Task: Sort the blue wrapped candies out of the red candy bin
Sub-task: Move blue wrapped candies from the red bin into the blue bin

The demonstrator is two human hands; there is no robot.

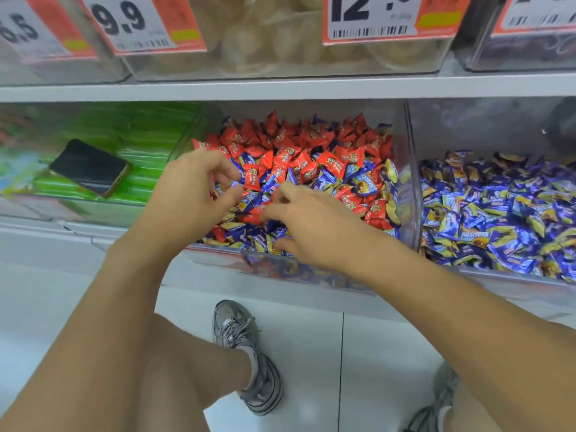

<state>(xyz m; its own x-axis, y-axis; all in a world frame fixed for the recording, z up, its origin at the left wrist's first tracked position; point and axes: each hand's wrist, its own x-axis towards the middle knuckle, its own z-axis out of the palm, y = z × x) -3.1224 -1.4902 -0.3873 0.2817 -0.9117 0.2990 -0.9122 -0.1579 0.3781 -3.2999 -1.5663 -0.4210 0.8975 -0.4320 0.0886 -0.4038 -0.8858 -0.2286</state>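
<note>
Below the white shelf edge [280, 88], a clear bin [411, 182] holds mixed red candies [290, 141] and blue wrapped candies [361, 182]; blue ones lie mostly toward its front and right. Fingertips of both hands are partly buried in the pile and motion-blurred, so exact contact is hard to resolve. Left hand [190, 194]: reaching into the bin's left side, fingers curled, thumb and forefinger pinched close at a blurred wrapper; whether the grip has it cannot be told. Right hand [311, 226]: palm down over the front of the pile, fingers bent into the candies; what it has hold of, if anything, cannot be told. Neighbouring bin to the right [498, 210] is full of blue candies, cut off at the frame edge. A dark phone [90, 166] lies on green packs [124, 135] to the left. Price tags above read "9.9" [124, 20] and "12." [367, 10], the rest cropped. Wrapper print too small to read.
</note>
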